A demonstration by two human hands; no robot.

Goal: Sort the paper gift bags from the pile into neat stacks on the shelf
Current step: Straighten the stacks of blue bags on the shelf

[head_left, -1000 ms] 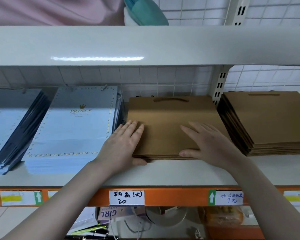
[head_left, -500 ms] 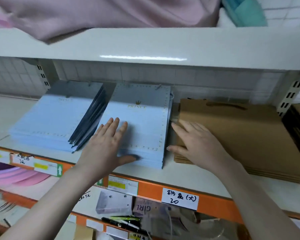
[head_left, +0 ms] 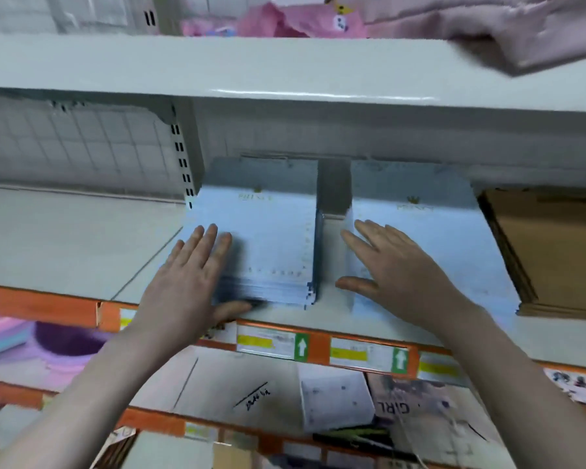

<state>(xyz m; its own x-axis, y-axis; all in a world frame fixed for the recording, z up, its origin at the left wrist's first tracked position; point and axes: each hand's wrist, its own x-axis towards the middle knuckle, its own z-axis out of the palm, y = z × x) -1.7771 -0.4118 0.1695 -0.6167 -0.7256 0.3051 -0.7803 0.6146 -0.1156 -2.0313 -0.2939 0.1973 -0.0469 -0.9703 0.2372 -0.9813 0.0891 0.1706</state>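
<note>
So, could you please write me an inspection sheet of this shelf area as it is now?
Surface: grey shelf board, bare on its left part.
Job's things: left blue bag stack and right blue bag stack lie flat with a gap between; brown bag stack at far right.
Clutter: pink fabric on the shelf above.
Grippers: left hand flat on the left stack's front corner; right hand flat on the right stack.
Cables: nothing seen.
Surroundings: price labels on the orange rail; boxes below.
</note>
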